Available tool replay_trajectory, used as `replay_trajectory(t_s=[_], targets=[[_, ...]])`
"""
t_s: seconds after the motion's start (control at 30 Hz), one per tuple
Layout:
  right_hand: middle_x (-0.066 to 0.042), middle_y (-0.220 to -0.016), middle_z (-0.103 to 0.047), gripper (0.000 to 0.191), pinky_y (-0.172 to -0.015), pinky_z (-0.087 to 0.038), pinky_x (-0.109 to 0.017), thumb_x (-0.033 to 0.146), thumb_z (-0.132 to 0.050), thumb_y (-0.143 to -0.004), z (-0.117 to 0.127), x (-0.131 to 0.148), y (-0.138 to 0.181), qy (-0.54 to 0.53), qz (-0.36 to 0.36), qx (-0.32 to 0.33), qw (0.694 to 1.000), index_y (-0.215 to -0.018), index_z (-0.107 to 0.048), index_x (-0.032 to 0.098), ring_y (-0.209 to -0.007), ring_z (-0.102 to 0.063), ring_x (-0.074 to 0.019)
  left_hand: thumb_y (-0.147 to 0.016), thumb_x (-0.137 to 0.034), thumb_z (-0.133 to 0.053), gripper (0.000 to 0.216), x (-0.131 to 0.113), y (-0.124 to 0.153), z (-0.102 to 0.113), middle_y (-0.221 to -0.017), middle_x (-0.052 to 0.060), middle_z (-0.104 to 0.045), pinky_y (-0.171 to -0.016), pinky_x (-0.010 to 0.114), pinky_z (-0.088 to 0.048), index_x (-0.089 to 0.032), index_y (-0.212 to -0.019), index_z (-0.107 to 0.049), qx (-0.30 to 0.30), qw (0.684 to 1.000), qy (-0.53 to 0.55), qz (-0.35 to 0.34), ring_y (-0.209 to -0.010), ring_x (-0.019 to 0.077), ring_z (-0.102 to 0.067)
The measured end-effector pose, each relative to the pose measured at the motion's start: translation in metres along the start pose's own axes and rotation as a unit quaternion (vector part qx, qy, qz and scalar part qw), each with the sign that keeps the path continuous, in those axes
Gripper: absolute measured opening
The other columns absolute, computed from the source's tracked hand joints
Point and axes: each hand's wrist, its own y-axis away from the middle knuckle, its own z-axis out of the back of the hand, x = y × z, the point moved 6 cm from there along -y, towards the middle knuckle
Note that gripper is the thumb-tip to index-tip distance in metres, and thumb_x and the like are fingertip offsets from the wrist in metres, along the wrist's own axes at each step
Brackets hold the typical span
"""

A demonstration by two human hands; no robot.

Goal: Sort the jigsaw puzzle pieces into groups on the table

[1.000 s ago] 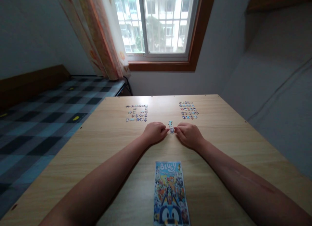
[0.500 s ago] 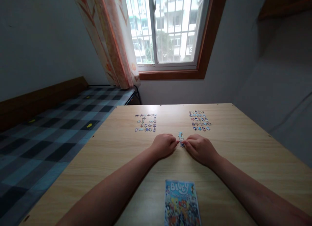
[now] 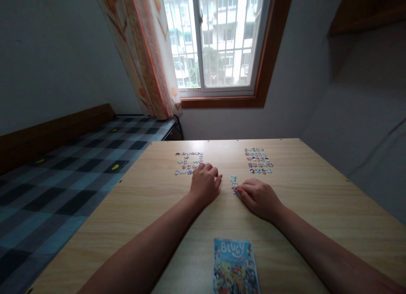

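Observation:
A short upright strip of joined jigsaw puzzle pieces (image 3: 234, 183) lies in the middle of the table. My right hand (image 3: 260, 199) rests at its right side, thumb and forefinger closed on the strip's lower end. Left of the strip and apart from it, my left hand (image 3: 205, 182) hovers low with its fingers loosely bent and apart; nothing shows in it. That hand partly covers the near right corner of a group of loose puzzle pieces (image 3: 185, 172). Farther right, another group of puzzle pieces (image 3: 258, 164) is laid out in rows.
Near the table's front edge lies a blue picture sheet or box lid (image 3: 236, 266) lettered "Bluey", between my forearms. The wooden table (image 3: 317, 192) has a bed with a checked cover (image 3: 79, 175) along its left. Behind it are a window (image 3: 222, 44) and a patterned curtain (image 3: 142, 53).
My left hand has let go of the strip and moved left and away from me, toward the left group of pieces. My right hand stays at the strip. The view has tilted slightly up.

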Motion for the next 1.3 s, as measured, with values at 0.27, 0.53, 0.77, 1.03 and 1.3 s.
replay_trajectory(t_s=[0.27,0.53,0.77,1.03,1.3], targets=[[-0.006,-0.087,-0.073,0.029,-0.076,-0.046,-0.032,0.031,-0.047,-0.101,-0.002,-0.005,-0.002,-0.022,-0.027,-0.017,0.999,-0.100,-0.075,0.023,-0.085,-0.065,-0.0213,-0.094,-0.053,-0.047,0.058,0.058,-0.010,-0.017,-0.163,0.016,-0.031,-0.119,0.064,-0.011,-0.021,-0.140,-0.057,0.033,0.976,-0.093,0.192,-0.151,0.0390,-0.016],[-0.006,-0.087,-0.074,0.028,-0.076,-0.046,-0.032,0.028,-0.048,-0.101,-0.002,-0.005,-0.004,-0.020,-0.025,-0.025,0.999,-0.097,-0.075,0.022,-0.085,-0.065,-0.0209,-0.097,-0.054,-0.040,0.051,0.051,-0.014,-0.022,-0.164,0.012,-0.030,-0.116,0.071,-0.006,-0.029,-0.136,-0.063,0.068,0.982,-0.075,0.157,-0.153,0.0399,-0.011],[-0.006,-0.088,-0.073,0.030,-0.078,-0.046,-0.031,0.030,-0.047,-0.102,-0.001,-0.011,-0.003,-0.025,-0.031,-0.038,0.998,-0.097,-0.075,0.023,-0.087,-0.065,-0.0211,-0.093,-0.037,-0.055,0.025,0.016,-0.012,-0.005,-0.141,0.008,-0.060,-0.118,0.062,-0.015,-0.029,-0.101,-0.078,0.022,0.999,-0.029,-0.025,-0.135,0.0328,-0.043],[-0.007,-0.085,-0.073,0.032,-0.077,-0.045,-0.031,0.032,-0.047,-0.102,0.002,-0.016,-0.002,-0.033,-0.047,-0.058,0.997,-0.090,-0.074,0.022,-0.085,-0.064,-0.0209,-0.093,-0.027,-0.056,0.024,-0.006,-0.005,-0.001,-0.089,0.006,-0.077,-0.094,0.043,-0.038,-0.024,-0.082,-0.077,0.068,0.989,0.032,-0.131,-0.091,0.0234,-0.059],[-0.006,-0.080,-0.071,0.033,-0.078,-0.044,-0.033,0.030,-0.047,-0.103,0.001,-0.014,-0.004,-0.029,-0.016,-0.036,0.999,-0.083,-0.072,0.020,-0.082,-0.062,-0.0203,-0.085,-0.019,-0.063,0.016,-0.009,-0.006,-0.001,-0.086,0.006,-0.076,-0.082,0.036,-0.046,-0.023,-0.087,-0.078,0.088,0.990,0.086,-0.071,-0.085,0.0224,-0.062]])
